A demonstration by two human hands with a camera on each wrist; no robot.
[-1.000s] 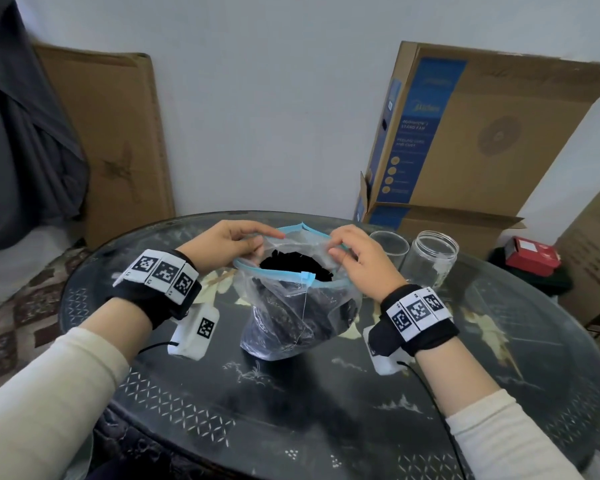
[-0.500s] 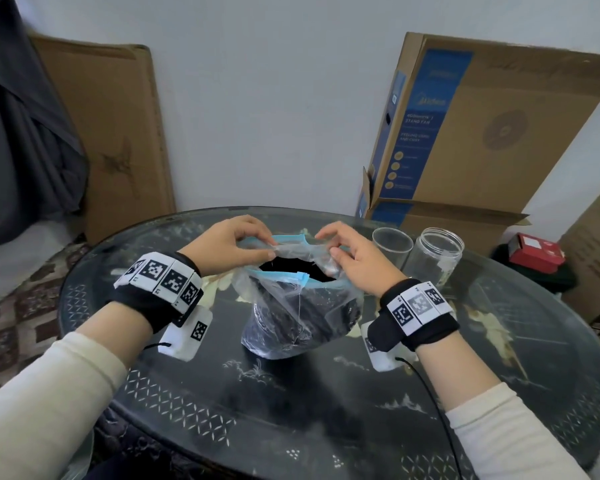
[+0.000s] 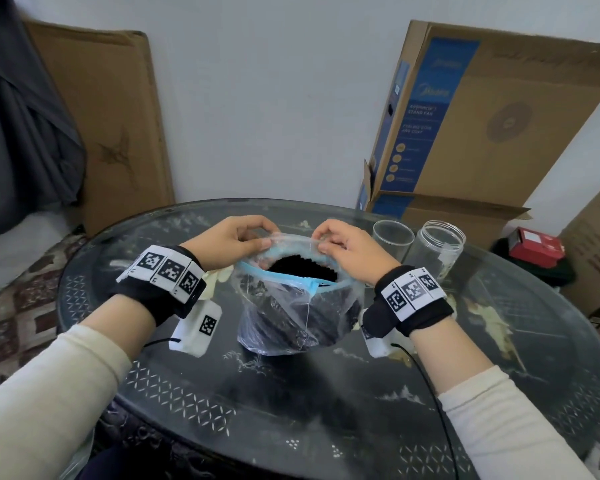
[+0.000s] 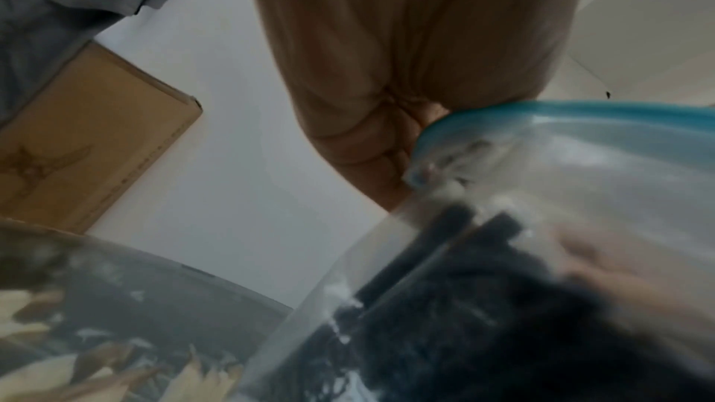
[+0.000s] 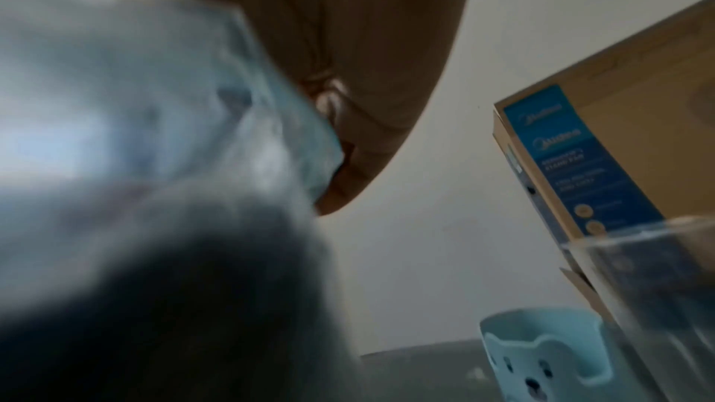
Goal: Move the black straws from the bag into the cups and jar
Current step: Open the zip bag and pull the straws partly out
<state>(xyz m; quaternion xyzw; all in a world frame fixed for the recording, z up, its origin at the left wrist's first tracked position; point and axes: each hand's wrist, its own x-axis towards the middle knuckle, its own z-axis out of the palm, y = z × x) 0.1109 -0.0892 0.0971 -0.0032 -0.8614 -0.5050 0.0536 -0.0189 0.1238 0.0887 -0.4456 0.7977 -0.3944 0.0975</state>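
at frame centre the left hand (image 3: 227, 242) and right hand (image 3: 349, 245) pinch the bag (image 3: 291, 306) rim — best to pull evenly outward, widening the mouth over the black straws (image 3: 302, 266) without tipping it.

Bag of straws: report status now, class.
Left hand, right hand both pinch bag rim, mouth open. Black straws inside. Glass cup, jar empty.

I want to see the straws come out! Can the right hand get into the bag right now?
Probably yes, once it lets go. The bag mouth is pulled open and the black straws sit uncovered just below it. But the right hand and the left hand are both pinching the far rim.
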